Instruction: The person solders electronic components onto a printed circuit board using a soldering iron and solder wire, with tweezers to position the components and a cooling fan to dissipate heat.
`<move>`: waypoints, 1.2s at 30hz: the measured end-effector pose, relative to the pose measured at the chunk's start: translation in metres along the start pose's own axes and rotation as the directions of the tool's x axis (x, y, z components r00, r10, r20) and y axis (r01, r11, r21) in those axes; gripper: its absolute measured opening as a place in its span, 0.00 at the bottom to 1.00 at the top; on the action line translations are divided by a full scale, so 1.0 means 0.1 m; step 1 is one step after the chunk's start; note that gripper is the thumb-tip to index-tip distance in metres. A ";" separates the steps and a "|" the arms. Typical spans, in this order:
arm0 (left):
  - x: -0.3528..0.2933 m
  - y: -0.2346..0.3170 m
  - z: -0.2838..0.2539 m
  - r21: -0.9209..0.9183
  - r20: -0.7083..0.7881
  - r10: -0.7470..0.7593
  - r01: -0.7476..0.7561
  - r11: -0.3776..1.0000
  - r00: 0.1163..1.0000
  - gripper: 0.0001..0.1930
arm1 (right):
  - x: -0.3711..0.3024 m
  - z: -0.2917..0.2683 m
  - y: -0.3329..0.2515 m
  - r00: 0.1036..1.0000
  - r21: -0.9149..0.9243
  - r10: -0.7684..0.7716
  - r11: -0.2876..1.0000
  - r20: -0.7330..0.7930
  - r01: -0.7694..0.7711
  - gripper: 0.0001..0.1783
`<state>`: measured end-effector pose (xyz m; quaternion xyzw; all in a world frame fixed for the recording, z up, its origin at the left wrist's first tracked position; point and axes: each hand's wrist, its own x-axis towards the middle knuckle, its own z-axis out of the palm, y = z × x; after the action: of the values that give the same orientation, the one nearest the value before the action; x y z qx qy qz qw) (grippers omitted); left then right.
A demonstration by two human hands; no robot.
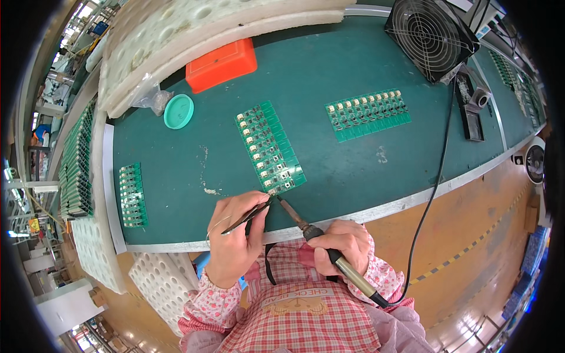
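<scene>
Noting the circuit panel (pixel 272 147) flat on the counter (pixel 353 170), near end toward us, we judge it light, stiff, brittle; grip its bare edges. Left hand (pixel 235 238) closely pinches black tweezers (pixel 247 217); right hand (pixel 343 246) curls round the soldering iron (pixel 355 277).

The left hand (pixel 234 244) points forward, thumb and fingertips drawn into a pinch. The right hand (pixel 344 244) curls its fingers, angled inward.
</scene>
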<state>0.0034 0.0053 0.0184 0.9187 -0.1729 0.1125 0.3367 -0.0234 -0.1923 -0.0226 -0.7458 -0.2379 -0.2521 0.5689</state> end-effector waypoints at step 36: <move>-0.05 -0.02 -0.01 -0.015 -0.003 0.038 -0.038 0.999 0.999 0.16 | -0.10 -0.09 0.02 1.000 0.009 -0.009 1.000 -0.011 0.009 0.11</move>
<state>-0.0003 0.0089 0.0167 0.9126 -0.1907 0.1190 0.3415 -0.0309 -0.2020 -0.0284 -0.7409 -0.2390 -0.2576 0.5724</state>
